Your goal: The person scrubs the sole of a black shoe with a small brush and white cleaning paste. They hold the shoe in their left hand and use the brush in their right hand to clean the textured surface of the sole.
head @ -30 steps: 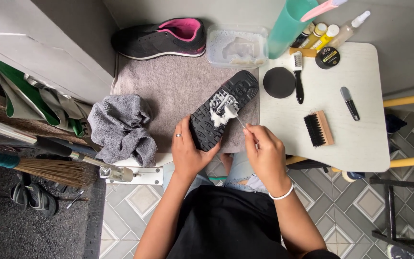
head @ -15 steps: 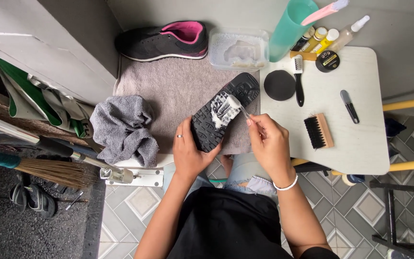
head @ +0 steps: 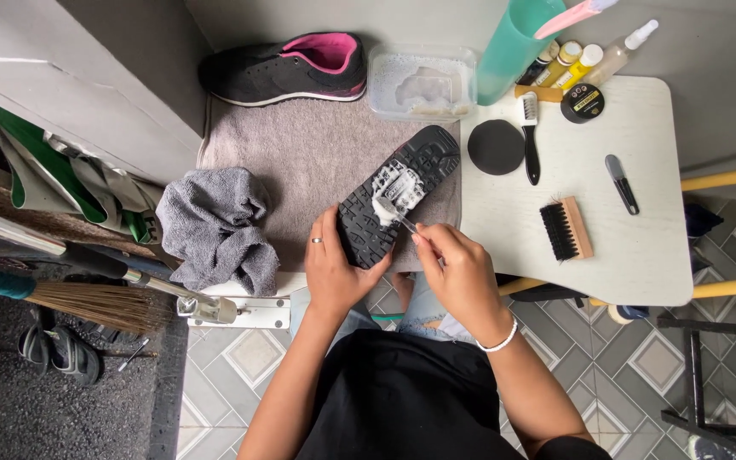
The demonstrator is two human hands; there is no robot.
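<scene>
White foam covers the middle of the black rubber-soled shoe (head: pixel 398 192), lying sole-up on the grey towel (head: pixel 308 153). Left hand (head: pixel 334 273) clamps its heel; right hand (head: pixel 457 268) pinches a small thin-handled brush (head: pixel 388 209) (bristles in the lather). Scrubbing is under way; next, I judge, the bare tread toward the toe needs firm strokes.

Upturned shoe (head: pixel 398 194) on towel (head: pixel 317 162) — cloth (head: pixel 215 226) left, table (head: pixel 641 247) right, second shoe (head: pixel 287 68) behind.

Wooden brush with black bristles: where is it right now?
In the head view the wooden brush lies on the white table, right of the upturned shoe, below the black round lid, untouched by either hand.
</scene>
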